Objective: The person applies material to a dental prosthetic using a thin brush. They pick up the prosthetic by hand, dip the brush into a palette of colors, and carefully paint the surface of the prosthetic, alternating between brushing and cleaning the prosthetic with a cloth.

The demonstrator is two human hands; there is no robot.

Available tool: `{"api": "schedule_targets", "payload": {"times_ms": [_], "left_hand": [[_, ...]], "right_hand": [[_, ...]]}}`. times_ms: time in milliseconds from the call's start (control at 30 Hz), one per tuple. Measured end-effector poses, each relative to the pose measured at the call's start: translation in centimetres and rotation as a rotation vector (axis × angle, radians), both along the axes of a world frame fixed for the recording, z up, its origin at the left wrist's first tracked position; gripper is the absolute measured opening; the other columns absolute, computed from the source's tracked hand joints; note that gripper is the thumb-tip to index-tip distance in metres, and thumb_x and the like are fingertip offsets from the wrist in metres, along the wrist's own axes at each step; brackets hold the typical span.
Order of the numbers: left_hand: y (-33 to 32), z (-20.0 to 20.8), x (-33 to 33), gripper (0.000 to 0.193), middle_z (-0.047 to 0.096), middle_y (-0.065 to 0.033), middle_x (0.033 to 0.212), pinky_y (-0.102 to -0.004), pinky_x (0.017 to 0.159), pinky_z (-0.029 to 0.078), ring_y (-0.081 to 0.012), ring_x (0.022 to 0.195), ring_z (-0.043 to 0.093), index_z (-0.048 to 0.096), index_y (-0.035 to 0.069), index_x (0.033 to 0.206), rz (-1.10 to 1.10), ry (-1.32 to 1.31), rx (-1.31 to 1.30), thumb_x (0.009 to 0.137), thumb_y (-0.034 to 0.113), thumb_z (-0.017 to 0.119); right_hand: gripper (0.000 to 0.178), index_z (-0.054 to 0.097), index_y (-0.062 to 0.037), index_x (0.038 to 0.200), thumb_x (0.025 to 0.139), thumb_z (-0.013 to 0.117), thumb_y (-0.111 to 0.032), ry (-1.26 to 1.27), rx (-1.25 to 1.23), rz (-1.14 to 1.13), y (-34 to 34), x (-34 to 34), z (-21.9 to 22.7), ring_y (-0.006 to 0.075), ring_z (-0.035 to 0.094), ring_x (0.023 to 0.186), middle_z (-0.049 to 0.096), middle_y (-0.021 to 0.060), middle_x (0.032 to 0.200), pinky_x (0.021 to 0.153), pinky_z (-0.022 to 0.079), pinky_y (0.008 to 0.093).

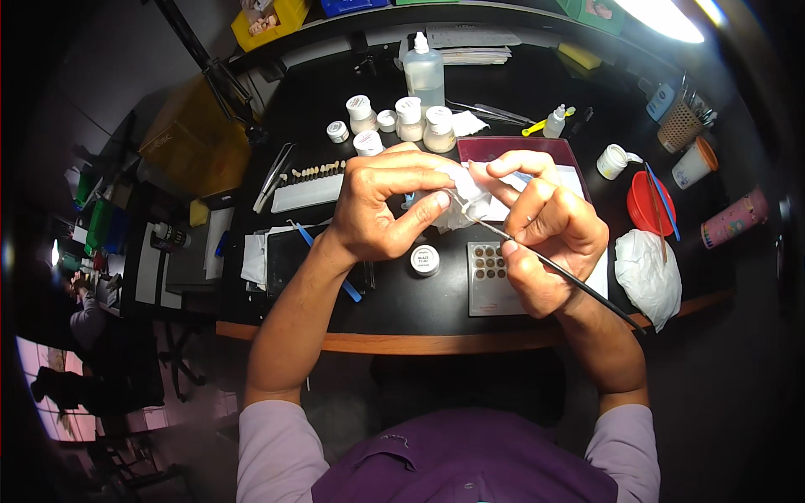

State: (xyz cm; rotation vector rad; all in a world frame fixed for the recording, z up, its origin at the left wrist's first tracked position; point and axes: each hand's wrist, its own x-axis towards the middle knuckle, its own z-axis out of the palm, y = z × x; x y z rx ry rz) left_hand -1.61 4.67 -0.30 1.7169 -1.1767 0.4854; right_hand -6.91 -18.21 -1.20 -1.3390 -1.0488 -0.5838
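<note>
Both my hands meet above the middle of the desk. My left hand (390,201) is closed, its thumb and index finger pinching something small that I cannot make out. A crumpled white tissue (459,220) shows between the two hands; which one grips it is unclear. My right hand (549,226) holds a thin brush (587,291) with a dark handle, slanting down to the right. The brush tip points at the left fingertips. Beneath the hands stand a small white-lidded jar (424,261) and a grey palette (490,298) with several round wells.
White-lidded jars (408,120) and a clear squeeze bottle (424,74) stand behind my hands. A tooth shade guide (312,173) and tweezers (272,178) lie left. On the right are a red bowl (646,205), a crumpled white cloth (647,272) and a pink tumbler (734,220).
</note>
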Motion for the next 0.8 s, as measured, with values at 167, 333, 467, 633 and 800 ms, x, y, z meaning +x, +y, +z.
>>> {"api": "schedule_targets", "payload": {"times_ms": [167,333,467,633,800], "left_hand": [[-0.06,-0.44,-0.11,0.019,0.080,-0.0159,0.102,-0.0318,0.073,0.056,-0.0220,0.078,0.070,0.080,-0.002,0.099,0.021,0.029,-0.004,0.080,-0.002,0.076],[-0.28,-0.36,-0.19,0.020,0.080,-0.0164,0.104,-0.0314,0.074,0.056,-0.0208,0.080,0.071,0.080,-0.002,0.102,0.026,0.055,-0.008,0.082,-0.002,0.075],[-0.38,-0.66,-0.14,0.020,0.080,-0.0163,0.104,-0.0316,0.075,0.057,-0.0213,0.081,0.071,0.080,-0.001,0.102,0.033,0.053,-0.011,0.083,-0.002,0.075],[-0.44,-0.67,-0.24,0.020,0.080,-0.0166,0.104,-0.0318,0.075,0.057,-0.0216,0.081,0.071,0.080,-0.001,0.102,0.037,0.045,-0.011,0.083,-0.002,0.075],[-0.42,-0.68,-0.11,0.019,0.080,-0.0168,0.103,-0.0321,0.074,0.057,-0.0219,0.080,0.071,0.080,-0.001,0.102,0.032,0.005,-0.025,0.083,-0.002,0.076]], "right_hand": [[0.014,0.051,-0.0004,0.082,0.085,0.065,0.002,-0.002,-0.002,-0.040,-0.09,-0.04,-0.30,0.0382,0.056,0.127,0.057,0.0119,0.075,0.109,0.050,0.0658],[0.013,0.051,0.0000,0.082,0.085,0.064,0.003,0.002,0.018,-0.042,0.10,0.08,-0.18,0.0374,0.056,0.127,0.057,0.0119,0.078,0.109,0.051,0.0644],[0.013,0.051,0.0000,0.082,0.086,0.062,0.005,0.019,0.045,-0.048,0.36,0.12,-0.41,0.0366,0.056,0.126,0.057,0.0114,0.080,0.108,0.053,0.0637],[0.014,0.049,-0.0006,0.082,0.085,0.061,0.006,0.004,0.020,-0.068,0.18,-0.01,-0.06,0.0364,0.056,0.125,0.056,0.0112,0.080,0.108,0.053,0.0633],[0.017,0.047,-0.0017,0.081,0.081,0.060,0.009,-0.010,-0.028,-0.090,0.08,-0.19,0.22,0.0358,0.056,0.123,0.054,0.0111,0.079,0.108,0.054,0.0626]]}}
